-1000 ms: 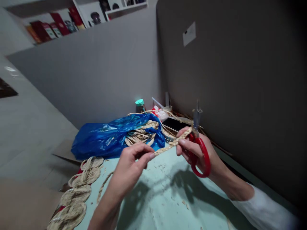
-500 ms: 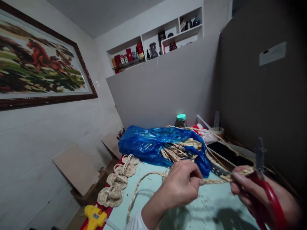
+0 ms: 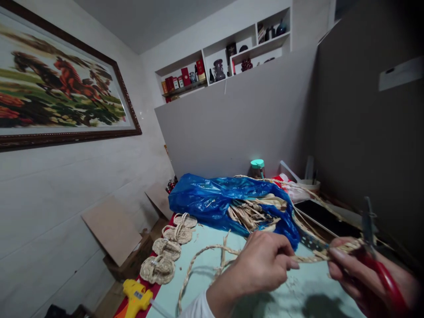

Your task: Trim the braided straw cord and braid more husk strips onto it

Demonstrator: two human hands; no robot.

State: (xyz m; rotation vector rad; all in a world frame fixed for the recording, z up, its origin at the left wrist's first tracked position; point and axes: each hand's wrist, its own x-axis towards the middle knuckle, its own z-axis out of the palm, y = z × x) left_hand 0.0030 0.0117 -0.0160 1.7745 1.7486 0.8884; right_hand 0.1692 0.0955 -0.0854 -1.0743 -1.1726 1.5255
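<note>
A braided straw cord [image 3: 306,259] is stretched between my two hands above the pale green table top. My left hand [image 3: 263,265] is closed on it, and the cord's tail loops down to the left toward the table's front. My right hand [image 3: 357,269] pinches the cord between thumb and fingers. That same hand also carries red-handled scissors [image 3: 392,282], their blades pointing up beside the cord. Just behind my hands, a blue plastic bag [image 3: 202,194] lies with a bundle of dry straw strips [image 3: 247,212] poking out of its opening.
Several small woven straw sandals [image 3: 157,268] line the table's left edge. A yellow glue gun [image 3: 135,296] lies at the front left. Toward the back right are a green-lidded jar [image 3: 257,165] and a dark phone-like slab [image 3: 326,217]. Grey panels stand behind the table.
The view has shifted slightly, so most things sit a little further right. Both hands keep their hold on the cord, and the scissors stay in my right hand.
</note>
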